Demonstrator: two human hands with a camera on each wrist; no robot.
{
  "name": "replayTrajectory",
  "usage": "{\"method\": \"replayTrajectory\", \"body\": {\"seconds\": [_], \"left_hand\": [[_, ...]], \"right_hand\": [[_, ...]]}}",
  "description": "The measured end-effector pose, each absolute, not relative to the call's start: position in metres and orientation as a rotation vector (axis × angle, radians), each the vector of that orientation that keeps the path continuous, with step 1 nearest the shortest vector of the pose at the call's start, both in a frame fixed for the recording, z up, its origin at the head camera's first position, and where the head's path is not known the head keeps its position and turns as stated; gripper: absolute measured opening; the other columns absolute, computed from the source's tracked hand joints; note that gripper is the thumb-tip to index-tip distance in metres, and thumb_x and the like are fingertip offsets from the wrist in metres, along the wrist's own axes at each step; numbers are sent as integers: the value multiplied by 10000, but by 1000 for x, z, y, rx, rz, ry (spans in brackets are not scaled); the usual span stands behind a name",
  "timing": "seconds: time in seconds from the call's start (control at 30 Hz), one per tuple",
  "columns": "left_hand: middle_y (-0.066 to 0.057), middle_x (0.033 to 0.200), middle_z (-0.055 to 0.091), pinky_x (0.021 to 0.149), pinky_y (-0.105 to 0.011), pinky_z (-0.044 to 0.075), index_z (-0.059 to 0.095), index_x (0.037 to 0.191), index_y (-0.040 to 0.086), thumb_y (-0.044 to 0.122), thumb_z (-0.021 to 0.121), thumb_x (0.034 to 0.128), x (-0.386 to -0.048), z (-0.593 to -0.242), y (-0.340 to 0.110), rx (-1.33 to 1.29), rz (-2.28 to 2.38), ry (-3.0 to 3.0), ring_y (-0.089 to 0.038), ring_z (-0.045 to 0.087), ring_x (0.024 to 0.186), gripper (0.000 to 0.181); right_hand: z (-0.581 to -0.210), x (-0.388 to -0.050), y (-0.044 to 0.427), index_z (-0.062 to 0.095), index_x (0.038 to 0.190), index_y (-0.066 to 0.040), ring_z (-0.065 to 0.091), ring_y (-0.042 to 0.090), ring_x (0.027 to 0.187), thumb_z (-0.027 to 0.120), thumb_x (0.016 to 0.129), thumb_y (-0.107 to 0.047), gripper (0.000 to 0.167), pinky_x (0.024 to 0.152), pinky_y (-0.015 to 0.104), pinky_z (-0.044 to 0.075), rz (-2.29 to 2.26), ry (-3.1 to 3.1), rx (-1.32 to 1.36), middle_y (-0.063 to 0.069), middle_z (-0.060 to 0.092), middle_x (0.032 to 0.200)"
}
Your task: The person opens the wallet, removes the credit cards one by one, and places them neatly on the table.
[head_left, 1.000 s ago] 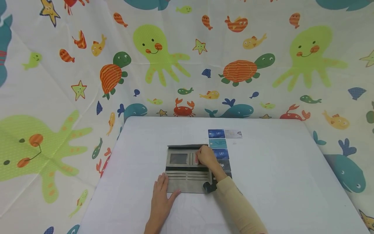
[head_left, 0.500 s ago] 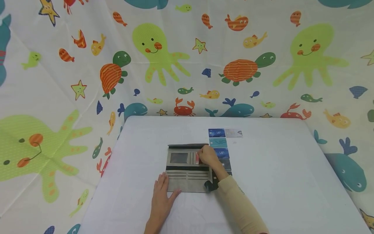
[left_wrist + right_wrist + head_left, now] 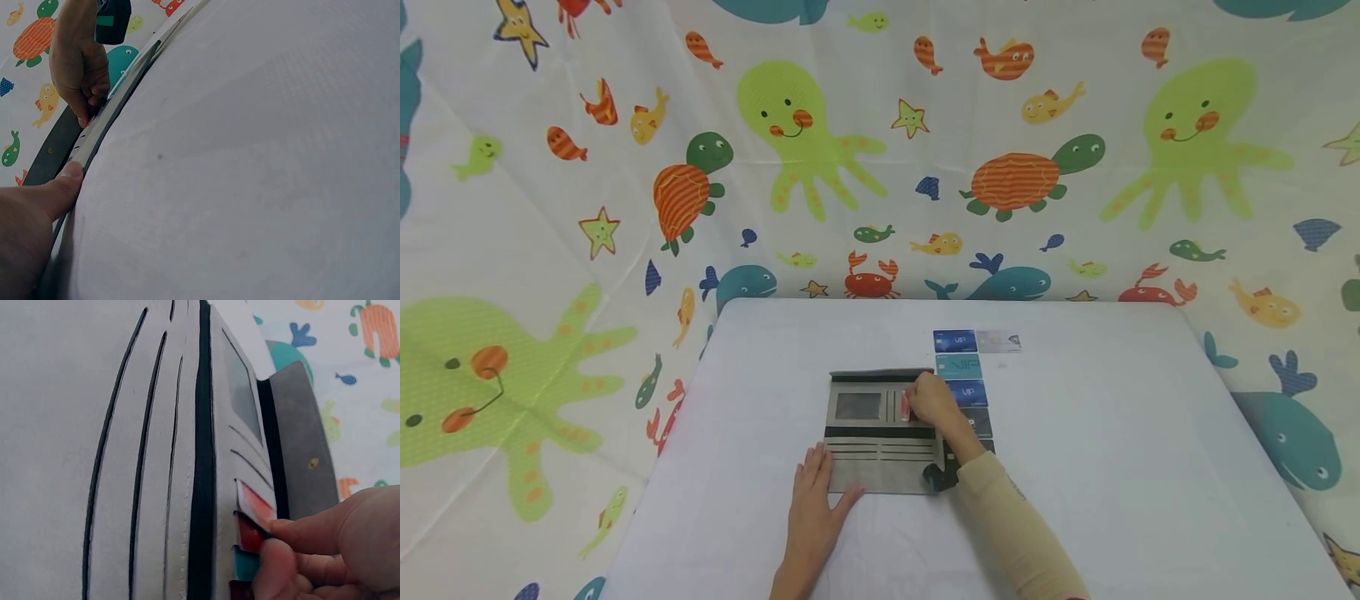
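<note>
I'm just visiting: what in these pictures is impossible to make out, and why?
Black card, head view: mostly hidden by the right forearm.
Silver card, head view: its print is too small to read.
Dark red card, right wrist view: cut off by the bottom edge, partly behind the right hand.
Wallet, left wrist view: nearly edge-on, so its slots' contents don't show.
</note>
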State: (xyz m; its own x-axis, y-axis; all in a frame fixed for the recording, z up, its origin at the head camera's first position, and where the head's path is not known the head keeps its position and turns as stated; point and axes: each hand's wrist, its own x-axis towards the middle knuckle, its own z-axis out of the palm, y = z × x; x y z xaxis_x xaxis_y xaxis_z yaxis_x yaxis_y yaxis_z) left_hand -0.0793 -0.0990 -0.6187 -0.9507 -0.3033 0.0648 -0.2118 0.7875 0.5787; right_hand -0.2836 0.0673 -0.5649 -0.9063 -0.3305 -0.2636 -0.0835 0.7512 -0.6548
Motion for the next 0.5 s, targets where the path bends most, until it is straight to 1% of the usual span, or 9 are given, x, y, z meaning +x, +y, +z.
{"method": "replayTrajectory", "body": {"seconds": [0.1, 0.33, 0.5], "left_hand": [[-144, 1636, 319, 1261, -528, 208, 427, 1496, -7, 511, 744, 845, -79, -620, -100, 414, -888, -2831, -340, 251, 1538, 890], [-149, 1638, 312, 1269, -512, 188, 413, 1503, -8, 511, 741, 848, -79, -618, -100, 407, -916, -2818, -344, 243, 1540, 898], [-147, 1638, 314, 1284, -479, 166, 411, 1504, -11, 505, 743, 850, -78, -619, -100, 406, -921, -2816, -345, 244, 1540, 896]], "right_hand": [[-561, -280, 64, 613, 580, -67, 465, 115, 487, 598, 991, -139, 417, 433, 217, 332, -919, 2610, -333, -5, 530, 527], [-555, -275, 60, 706, 642, -48, 613, 114, 468, 627, 992, -156, 375, 418, 168, 425, -910, 2599, -263, 27, 642, 547], [-554, -269, 62, 707, 613, -42, 604, 103, 420, 649, 973, -135, 376, 411, 180, 417, -942, 2619, -273, 27, 629, 480]]}}
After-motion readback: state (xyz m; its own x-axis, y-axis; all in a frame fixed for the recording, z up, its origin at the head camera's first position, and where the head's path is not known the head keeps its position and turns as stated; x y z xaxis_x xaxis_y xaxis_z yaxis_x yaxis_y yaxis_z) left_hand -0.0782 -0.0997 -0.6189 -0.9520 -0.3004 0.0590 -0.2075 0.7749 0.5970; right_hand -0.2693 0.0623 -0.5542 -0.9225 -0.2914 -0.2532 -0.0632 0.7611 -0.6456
